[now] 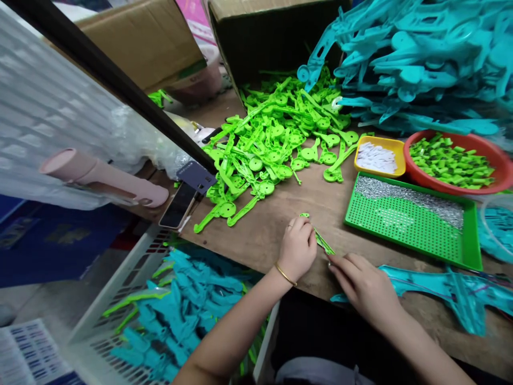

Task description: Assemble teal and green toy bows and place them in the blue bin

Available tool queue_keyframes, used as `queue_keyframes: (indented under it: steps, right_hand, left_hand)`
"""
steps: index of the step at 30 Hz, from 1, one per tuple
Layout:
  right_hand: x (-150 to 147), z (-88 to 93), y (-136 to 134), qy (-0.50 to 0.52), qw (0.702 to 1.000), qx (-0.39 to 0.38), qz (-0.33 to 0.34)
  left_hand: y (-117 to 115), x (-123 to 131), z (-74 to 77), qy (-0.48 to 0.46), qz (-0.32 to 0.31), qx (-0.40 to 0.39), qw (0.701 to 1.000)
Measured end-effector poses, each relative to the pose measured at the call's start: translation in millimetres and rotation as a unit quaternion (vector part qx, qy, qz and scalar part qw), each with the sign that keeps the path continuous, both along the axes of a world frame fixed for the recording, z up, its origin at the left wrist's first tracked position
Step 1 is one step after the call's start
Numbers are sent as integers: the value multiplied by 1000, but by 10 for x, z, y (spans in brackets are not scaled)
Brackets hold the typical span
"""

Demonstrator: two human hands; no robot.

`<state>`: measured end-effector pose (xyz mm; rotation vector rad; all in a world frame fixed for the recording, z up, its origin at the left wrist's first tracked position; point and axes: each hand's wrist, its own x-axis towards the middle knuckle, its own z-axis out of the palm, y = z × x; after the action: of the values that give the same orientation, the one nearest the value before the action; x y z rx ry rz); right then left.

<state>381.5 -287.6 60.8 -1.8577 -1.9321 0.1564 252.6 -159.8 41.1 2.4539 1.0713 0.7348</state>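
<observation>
My left hand (297, 247) is closed around a narrow bright green plastic part (324, 244) low over the wooden table, and its fingers hide much of the part. At the near end of that part, my right hand (363, 280) is closed in a pinch. Something small shows at its fingertips, too small to name. Just right of this hand lies a long turquoise plastic piece (420, 280). Beyond both hands, a heap of loose green arm-shaped parts (276, 139) with round ends spreads over the wooden table (248, 243).
A green perforated tray (417, 238) holds small metal pieces. Behind it stand a yellow dish (363, 166) of white strips and a red bowl (449, 187) of green pieces. Turquoise parts (433, 59) are piled high. Left are a pink bottle (108, 179), a phone (177, 206) and a white crate (100, 299).
</observation>
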Motion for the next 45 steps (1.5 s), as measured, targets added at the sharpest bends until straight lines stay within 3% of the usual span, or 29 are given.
queue_keyframes:
  steps: [5, 12, 16, 20, 25, 33, 39, 45]
  right_hand:
    - [19, -44, 12, 33, 999, 13, 4]
    - [32, -36, 12, 54, 998, -12, 14]
    - [40, -26, 6, 57, 998, -7, 14]
    - [52, -30, 10, 56, 998, -8, 21]
    - [79, -13, 13, 74, 997, -12, 28]
    - [147, -26, 66, 121, 992, -33, -8]
    - [192, -20, 184, 182, 981, -63, -26]
    - [257, -30, 269, 155, 985, -64, -45]
  left_hand:
    - [8, 16, 16, 109, -74, 38, 991]
    - [-98, -131, -61, 162, -144, 84, 972]
    - [-2, -251, -69, 92, -153, 38, 983]
    - [148, -299, 44, 0, -167, -58, 984]
    - [22, -193, 83, -77, -167, -39, 982]
    - [-17, -112, -100, -98, -186, -60, 976]
    - [-30, -106, -108, -96, -184, -50, 977]
    - [-27, -87, -106, -101, -181, -47, 977]
